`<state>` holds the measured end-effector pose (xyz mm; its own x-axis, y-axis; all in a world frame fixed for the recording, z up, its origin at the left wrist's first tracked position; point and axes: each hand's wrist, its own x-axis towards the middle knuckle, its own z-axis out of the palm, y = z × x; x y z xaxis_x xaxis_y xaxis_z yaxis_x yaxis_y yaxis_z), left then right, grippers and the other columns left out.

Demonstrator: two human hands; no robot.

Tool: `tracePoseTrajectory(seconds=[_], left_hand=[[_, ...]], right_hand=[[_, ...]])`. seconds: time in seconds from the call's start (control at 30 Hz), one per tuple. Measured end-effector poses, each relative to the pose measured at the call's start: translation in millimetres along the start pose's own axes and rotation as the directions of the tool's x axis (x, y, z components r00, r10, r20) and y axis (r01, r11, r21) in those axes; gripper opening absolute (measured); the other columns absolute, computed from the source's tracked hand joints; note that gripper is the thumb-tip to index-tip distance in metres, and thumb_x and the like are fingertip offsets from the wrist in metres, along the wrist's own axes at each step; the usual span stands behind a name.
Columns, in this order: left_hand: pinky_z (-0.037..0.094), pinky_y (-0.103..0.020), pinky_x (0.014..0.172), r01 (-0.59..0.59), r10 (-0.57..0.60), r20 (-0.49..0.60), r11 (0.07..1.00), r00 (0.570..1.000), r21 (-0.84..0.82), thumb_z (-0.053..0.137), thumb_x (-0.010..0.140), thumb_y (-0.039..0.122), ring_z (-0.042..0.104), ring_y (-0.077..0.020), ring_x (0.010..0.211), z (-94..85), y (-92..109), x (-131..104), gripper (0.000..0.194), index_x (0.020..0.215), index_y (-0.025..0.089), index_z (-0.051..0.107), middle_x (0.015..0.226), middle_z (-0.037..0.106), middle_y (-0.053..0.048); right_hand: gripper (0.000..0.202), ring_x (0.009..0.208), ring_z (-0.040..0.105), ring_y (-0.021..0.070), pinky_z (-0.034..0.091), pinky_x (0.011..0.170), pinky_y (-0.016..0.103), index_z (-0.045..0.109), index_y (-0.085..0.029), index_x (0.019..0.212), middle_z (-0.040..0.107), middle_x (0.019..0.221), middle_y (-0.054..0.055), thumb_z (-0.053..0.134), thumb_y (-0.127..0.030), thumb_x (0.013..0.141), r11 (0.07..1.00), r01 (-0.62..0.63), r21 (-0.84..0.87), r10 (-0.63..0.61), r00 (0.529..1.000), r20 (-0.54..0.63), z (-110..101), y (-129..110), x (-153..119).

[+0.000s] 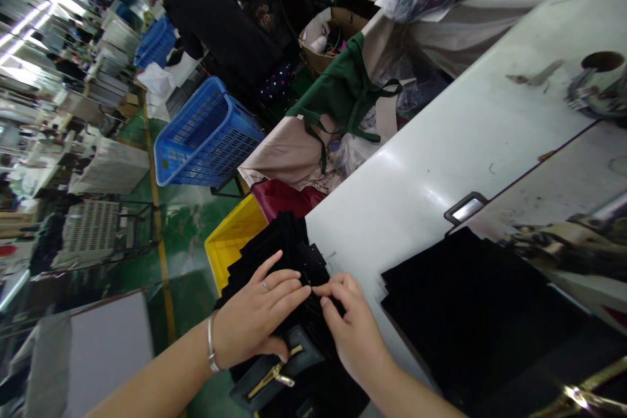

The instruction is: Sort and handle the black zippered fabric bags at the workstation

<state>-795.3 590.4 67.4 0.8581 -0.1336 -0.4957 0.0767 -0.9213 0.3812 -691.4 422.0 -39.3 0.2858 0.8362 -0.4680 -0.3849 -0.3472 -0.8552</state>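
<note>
A layered stack of black fabric pieces lies at the table's left edge, beside and partly over a yellow bin. My left hand rests across the stack, palm down with its fingers stretched out. Close to its index fingertip, my right hand is closed in a pinch on the edge of a black fabric piece; the exact grip is partly hidden. Below my left hand is a dark panel with a gold zipper. Another stack of black pieces lies on the table to the right.
The white table runs diagonally, with sewing-machine parts at right. Beyond its edge hang a cloth bin and a green apron-like cloth. A yellow bin, blue basket and a person in black are farther left.
</note>
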Motion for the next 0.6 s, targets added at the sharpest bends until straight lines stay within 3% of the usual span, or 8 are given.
tracePoseTrajectory(seconds=[0.17, 0.27, 0.37, 0.43, 0.5, 0.6], left_hand=[[-0.005, -0.055, 0.122, -0.028, 0.028, -0.003, 0.999, 1.0, 0.015, 0.073, 0.073, 0.066, 0.048, -0.0292, 0.126, 1.1, -3.7, -3.5, 0.097, 0.144, 0.012, 0.035, 0.125, 0.06, -0.013], [-0.006, -0.054, 0.121, -0.046, 0.046, -0.023, 0.999, 0.999, 0.014, 0.063, 0.08, 0.071, 0.048, -0.0284, 0.125, 0.6, -5.1, -3.1, 0.092, 0.145, 0.012, 0.034, 0.124, 0.061, -0.012], [-0.001, -0.056, 0.121, -0.012, 0.008, -0.121, 1.0, 0.993, -0.028, 0.042, 0.086, 0.079, 0.049, -0.0293, 0.124, 7.7, -2.5, 0.3, 0.091, 0.146, 0.012, 0.032, 0.123, 0.06, -0.014], [0.005, -0.057, 0.121, 0.066, -0.078, -0.23, 0.996, 0.97, -0.058, 0.028, 0.089, 0.08, 0.051, -0.0296, 0.123, 18.1, 1.7, 3.7, 0.089, 0.146, 0.012, 0.033, 0.122, 0.059, -0.013], [0.013, -0.057, 0.119, 0.153, -0.168, -0.352, 0.986, 0.921, -0.071, 0.02, 0.091, 0.078, 0.051, -0.03, 0.122, 30.4, 6.2, 7.0, 0.086, 0.146, 0.013, 0.035, 0.12, 0.059, -0.013], [0.021, -0.053, 0.116, 0.255, -0.269, -0.426, 0.963, 0.864, -0.09, 0.019, 0.091, 0.078, 0.044, -0.0329, 0.13, 44.1, 9.3, 10.5, 0.087, 0.145, 0.013, 0.037, 0.131, 0.053, -0.017]], right_hand=[[0.021, 0.125, 0.044, 0.0226, 0.032, 0.111, 0.045, 0.067, -0.022, 0.09, 0.054, 0.129, 0.006, 0.047, -0.016, 0.088, 1.0, 0.007, -0.023, -0.007, 1.0, -0.003, -1.3, -1.2, 2.3], [0.018, 0.123, 0.046, 0.0237, 0.034, 0.109, 0.047, 0.065, -0.022, 0.089, 0.056, 0.128, 0.007, 0.048, -0.018, 0.088, 1.0, -0.003, 0.002, 0.003, 1.0, -0.005, 0.2, -0.1, 5.3], [0.012, 0.123, 0.046, 0.0238, 0.033, 0.108, 0.046, 0.062, -0.02, 0.082, 0.056, 0.125, 0.007, 0.05, -0.019, 0.085, 0.999, -0.03, 0.045, 0.031, 0.999, -0.021, 2.3, 0.9, 11.6], [0.008, 0.117, 0.049, 0.0235, 0.037, 0.104, 0.042, 0.06, -0.02, 0.08, 0.059, 0.119, 0.007, 0.052, -0.02, 0.082, 0.994, -0.058, 0.097, 0.061, 0.998, -0.032, 3.8, 2.2, 16.7], [0.009, 0.102, 0.055, 0.0216, 0.044, 0.092, 0.038, 0.06, -0.019, 0.085, 0.061, 0.106, 0.007, 0.053, -0.023, 0.08, 0.985, -0.101, 0.14, 0.107, 0.994, -0.039, 5.3, 4.1, 21.3], [0.028, 0.084, 0.056, 0.0175, 0.048, 0.081, 0.033, 0.061, -0.019, 0.106, 0.063, 0.098, 0.005, 0.051, -0.027, 0.082, 0.971, -0.156, 0.182, 0.162, 0.987, -0.02, 7.6, 7.3, 25.0]])
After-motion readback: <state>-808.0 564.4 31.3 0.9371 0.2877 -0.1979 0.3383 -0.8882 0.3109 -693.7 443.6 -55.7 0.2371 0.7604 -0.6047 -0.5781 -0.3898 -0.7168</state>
